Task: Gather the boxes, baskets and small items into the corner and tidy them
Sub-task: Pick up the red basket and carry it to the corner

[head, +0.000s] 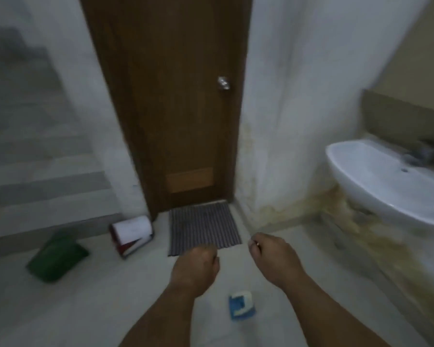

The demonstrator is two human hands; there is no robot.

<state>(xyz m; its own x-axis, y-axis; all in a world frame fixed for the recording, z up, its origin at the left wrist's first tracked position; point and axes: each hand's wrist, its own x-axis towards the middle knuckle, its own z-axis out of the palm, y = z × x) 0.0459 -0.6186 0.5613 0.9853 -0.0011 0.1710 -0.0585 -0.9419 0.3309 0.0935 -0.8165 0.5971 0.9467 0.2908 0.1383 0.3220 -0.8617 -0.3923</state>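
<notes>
Our left hand (194, 267) curls empty; our right hand (271, 256) curls too, perhaps pinching something tiny, we cannot tell. Green basket (57, 256), white box (132, 234) and blue packet (241, 305) lie scattered on the floor (85, 309), seemingly ungathered.

A dark green rectangular basket (57, 256) sits tilted on the pale floor (110, 296), at the foot of the lowest stair step (48, 221). Near it to the right, a red and white box (132, 234) lies tipped over, white face upward, apparently partly open. A small blue and white item (241, 304) lies flat on the floor well apart from both, its details blurred.
</notes>
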